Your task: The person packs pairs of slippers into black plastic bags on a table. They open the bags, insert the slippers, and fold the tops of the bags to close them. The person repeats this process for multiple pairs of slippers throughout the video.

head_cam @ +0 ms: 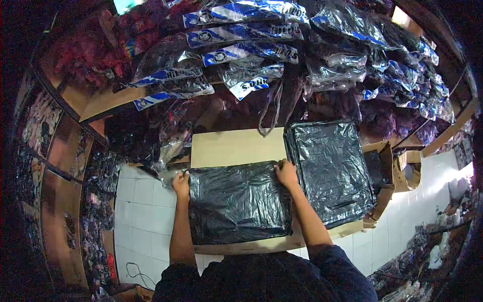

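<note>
A flat black plastic bag or sheet (pixel 237 204) lies over a cardboard surface (pixel 237 147) in front of me. My left hand (pixel 181 185) pinches its upper left corner, while my right hand (pixel 286 173) grips the upper right corner. Just right of my right hand lies a stack of black plastic-wrapped flat packs (pixel 332 173), wrinkled and shiny. Whether anything is inside the plastic under my hands cannot be told.
Clear bags with blue-and-white printed headers (pixel 249 34) hang above and beyond the cardboard. Shelves with bagged goods stand at the left (pixel 64 188). Open cardboard boxes (pixel 381 185) sit at the right, above a white tiled floor (pixel 139 204). A thin cord (pixel 139 275) lies at lower left.
</note>
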`<state>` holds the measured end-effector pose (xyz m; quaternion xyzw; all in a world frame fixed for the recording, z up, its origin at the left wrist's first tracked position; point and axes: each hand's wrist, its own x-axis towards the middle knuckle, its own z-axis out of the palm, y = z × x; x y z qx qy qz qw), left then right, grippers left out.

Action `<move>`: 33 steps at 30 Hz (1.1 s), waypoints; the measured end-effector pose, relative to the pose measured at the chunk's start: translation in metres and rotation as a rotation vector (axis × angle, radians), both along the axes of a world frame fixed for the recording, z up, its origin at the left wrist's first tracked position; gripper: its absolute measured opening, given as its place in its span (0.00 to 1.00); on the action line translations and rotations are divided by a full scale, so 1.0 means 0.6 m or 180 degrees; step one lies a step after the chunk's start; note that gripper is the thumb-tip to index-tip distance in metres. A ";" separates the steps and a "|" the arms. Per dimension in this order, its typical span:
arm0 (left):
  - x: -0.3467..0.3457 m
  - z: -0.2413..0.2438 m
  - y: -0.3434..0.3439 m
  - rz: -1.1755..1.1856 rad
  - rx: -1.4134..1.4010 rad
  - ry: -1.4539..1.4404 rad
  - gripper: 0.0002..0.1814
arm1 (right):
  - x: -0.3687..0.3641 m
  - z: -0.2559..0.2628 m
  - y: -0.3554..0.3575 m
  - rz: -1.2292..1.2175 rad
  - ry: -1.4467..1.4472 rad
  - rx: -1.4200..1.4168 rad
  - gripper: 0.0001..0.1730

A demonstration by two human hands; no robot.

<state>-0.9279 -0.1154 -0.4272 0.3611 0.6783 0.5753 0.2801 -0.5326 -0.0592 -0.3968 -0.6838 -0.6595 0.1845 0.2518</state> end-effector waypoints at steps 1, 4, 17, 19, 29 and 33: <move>0.012 0.020 -0.002 0.0132 -0.0004 0.0048 0.09 | 0.003 0.012 -0.003 0.0011 0.0444 0.0061 0.18; 0.019 0.056 0.000 0.0187 0.0250 0.0260 0.13 | 0.034 0.024 -0.009 0.0075 0.1521 0.0135 0.13; 0.128 0.300 0.079 0.0253 0.0611 0.1130 0.14 | 0.098 0.258 -0.176 -0.0180 0.3555 -0.0371 0.04; 0.162 0.325 0.112 -0.0221 0.0418 0.0694 0.15 | 0.113 0.270 -0.197 -0.0453 0.3607 -0.0382 0.03; 0.462 0.370 0.229 -0.1564 0.0757 0.0287 0.14 | 0.238 0.255 -0.305 -0.1444 0.3882 0.0098 0.05; 0.606 0.345 0.257 -0.1983 0.0835 0.0419 0.13 | 0.324 0.194 -0.327 -0.1754 0.3904 0.0294 0.04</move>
